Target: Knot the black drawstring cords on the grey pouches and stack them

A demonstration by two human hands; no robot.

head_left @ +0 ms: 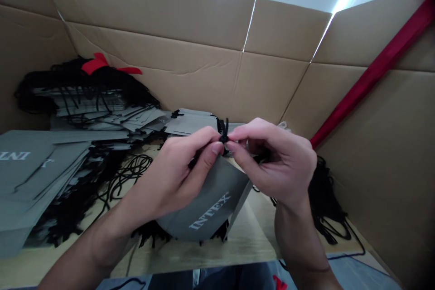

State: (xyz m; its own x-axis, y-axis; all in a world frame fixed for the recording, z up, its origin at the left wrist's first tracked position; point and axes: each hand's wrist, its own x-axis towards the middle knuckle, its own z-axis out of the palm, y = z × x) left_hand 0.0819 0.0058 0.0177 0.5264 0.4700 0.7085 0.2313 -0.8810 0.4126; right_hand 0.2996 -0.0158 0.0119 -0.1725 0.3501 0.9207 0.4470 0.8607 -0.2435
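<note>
Thumb and forefinger of my left hand (195,158) pinch a small knot in a black cord (224,135) at the middle of the view. From the other side, my right hand (272,156) pinches the same knot, and the cord's short ends stick up above the fingertips. Just below both hands hangs or leans a grey bag (210,204) with white INTEX lettering. Its upper edge is partly covered by my left hand. Whether the fingers also hold the bag's edge, I cannot tell.
Grey printed bags (68,167) lie piled at the left. Behind them, black cords and a red strip (97,64) top another stack. More black cord (326,199) lies at the right. Cardboard walls (190,50) surround the wooden table (251,244); a dark red band (374,70) slants across the right.
</note>
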